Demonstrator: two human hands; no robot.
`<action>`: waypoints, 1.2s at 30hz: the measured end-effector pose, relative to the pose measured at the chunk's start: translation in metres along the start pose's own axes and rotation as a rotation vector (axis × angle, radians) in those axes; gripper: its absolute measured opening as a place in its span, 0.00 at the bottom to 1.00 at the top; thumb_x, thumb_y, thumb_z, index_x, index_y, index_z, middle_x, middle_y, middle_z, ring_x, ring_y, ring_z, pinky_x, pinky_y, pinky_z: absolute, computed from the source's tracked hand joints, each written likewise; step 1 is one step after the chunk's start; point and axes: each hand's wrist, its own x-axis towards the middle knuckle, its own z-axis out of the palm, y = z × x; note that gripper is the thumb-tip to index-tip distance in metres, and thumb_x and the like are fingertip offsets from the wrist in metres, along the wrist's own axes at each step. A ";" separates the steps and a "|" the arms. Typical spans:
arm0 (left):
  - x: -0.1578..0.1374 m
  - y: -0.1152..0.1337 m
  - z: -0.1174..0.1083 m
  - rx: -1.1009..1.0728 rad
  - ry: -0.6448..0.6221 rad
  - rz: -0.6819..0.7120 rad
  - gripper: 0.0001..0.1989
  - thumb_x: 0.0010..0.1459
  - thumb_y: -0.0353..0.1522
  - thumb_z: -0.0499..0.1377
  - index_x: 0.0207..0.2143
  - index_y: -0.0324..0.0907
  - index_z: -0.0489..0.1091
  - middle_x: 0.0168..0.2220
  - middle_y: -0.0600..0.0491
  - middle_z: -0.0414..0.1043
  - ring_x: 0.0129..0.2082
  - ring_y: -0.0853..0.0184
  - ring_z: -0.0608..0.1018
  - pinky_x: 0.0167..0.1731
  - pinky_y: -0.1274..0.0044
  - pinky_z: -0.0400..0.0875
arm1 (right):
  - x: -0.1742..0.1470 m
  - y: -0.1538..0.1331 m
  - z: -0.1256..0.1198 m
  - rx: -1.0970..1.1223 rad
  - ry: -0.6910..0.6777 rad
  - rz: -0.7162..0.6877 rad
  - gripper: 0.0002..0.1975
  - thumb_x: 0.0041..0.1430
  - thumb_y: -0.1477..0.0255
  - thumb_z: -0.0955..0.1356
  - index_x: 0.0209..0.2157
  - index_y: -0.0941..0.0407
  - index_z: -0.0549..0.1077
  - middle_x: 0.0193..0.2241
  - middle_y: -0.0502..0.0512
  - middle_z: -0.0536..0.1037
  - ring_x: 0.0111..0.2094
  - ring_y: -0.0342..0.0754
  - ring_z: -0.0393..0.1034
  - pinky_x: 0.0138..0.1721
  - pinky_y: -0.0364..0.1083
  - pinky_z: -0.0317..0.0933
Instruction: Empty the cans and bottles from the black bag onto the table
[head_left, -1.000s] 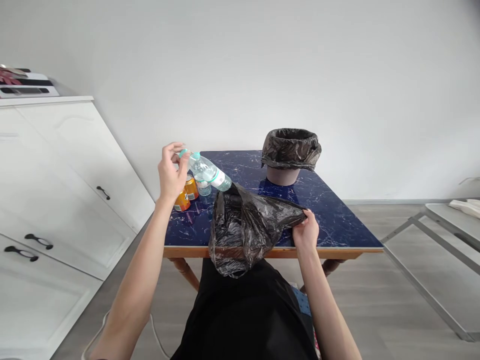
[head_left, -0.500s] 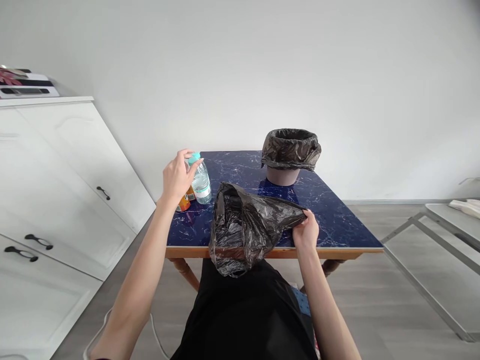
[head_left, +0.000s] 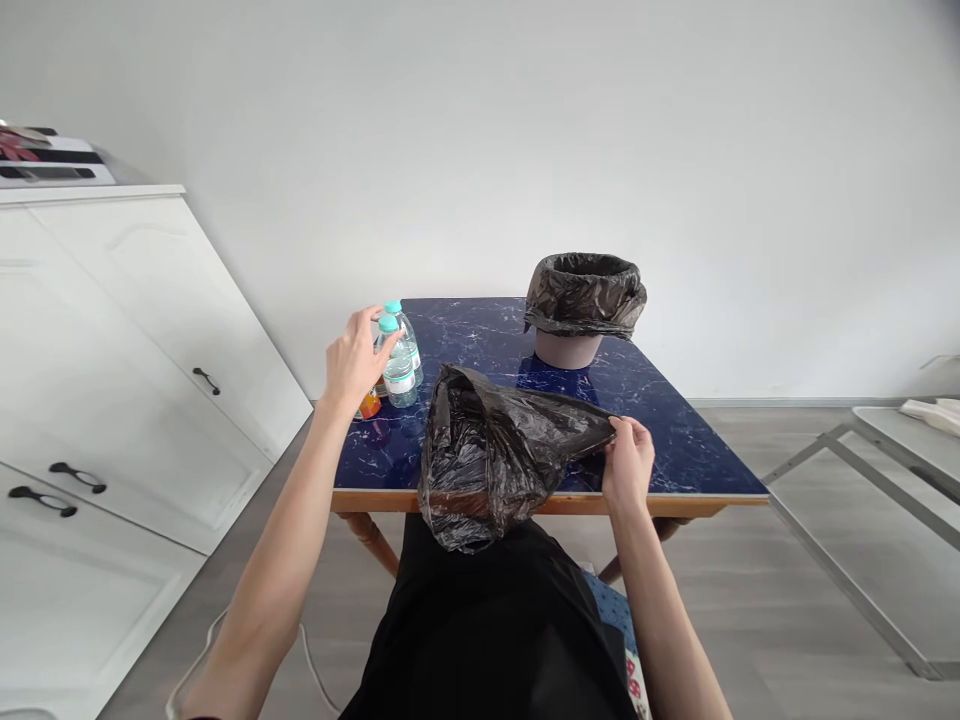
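My left hand (head_left: pixel 352 355) is at the left of the table, its thumb and fingers around the neck of a clear water bottle (head_left: pixel 400 382) with a turquoise cap. A second water bottle (head_left: pixel 414 355) stands close behind it. An orange-labelled bottle (head_left: pixel 370 404) shows partly behind my fingers. My right hand (head_left: pixel 630 465) pinches the gathered end of a black plastic bag (head_left: pixel 517 440), pulling it out to the right. The bag's wide mouth faces left, and its lower part hangs over the table's front edge.
A bin (head_left: pixel 568 350) lined with a black bag (head_left: pixel 586 300) stands at the back right of the blue marbled table (head_left: pixel 472 335). White cabinets (head_left: pixel 135 330) are on the left, and a metal-framed rack (head_left: pixel 862 520) is at the right.
The front water bottle has shifted slightly left and down with my left hand, uncovering the bottle behind. My right hand has moved a little right, drawing the bag's end along.
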 end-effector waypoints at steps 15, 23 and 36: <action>-0.080 0.067 0.033 -0.455 -0.736 0.375 0.16 0.74 0.39 0.54 0.50 0.48 0.81 0.54 0.49 0.84 0.54 0.57 0.83 0.53 0.67 0.77 | -0.105 -0.043 0.032 -0.798 -0.859 -0.268 0.13 0.64 0.63 0.76 0.30 0.51 0.70 0.21 0.46 0.72 0.24 0.47 0.65 0.29 0.45 0.45; -0.091 0.078 0.070 -0.581 -0.797 0.392 0.17 0.73 0.38 0.53 0.53 0.43 0.78 0.60 0.40 0.79 0.62 0.50 0.78 0.66 0.57 0.69 | -0.118 -0.090 0.016 -0.666 -1.188 -0.289 0.12 0.62 0.73 0.70 0.26 0.52 0.66 0.22 0.44 0.69 0.25 0.42 0.62 0.31 0.42 0.55; -0.115 0.070 0.044 -0.872 -0.509 0.022 0.32 0.67 0.51 0.63 0.67 0.45 0.69 0.68 0.41 0.73 0.67 0.46 0.76 0.67 0.55 0.72 | -0.044 -0.084 0.001 -0.600 -0.893 -0.413 0.23 0.78 0.52 0.59 0.56 0.52 0.75 0.56 0.62 0.81 0.56 0.55 0.77 0.59 0.54 0.69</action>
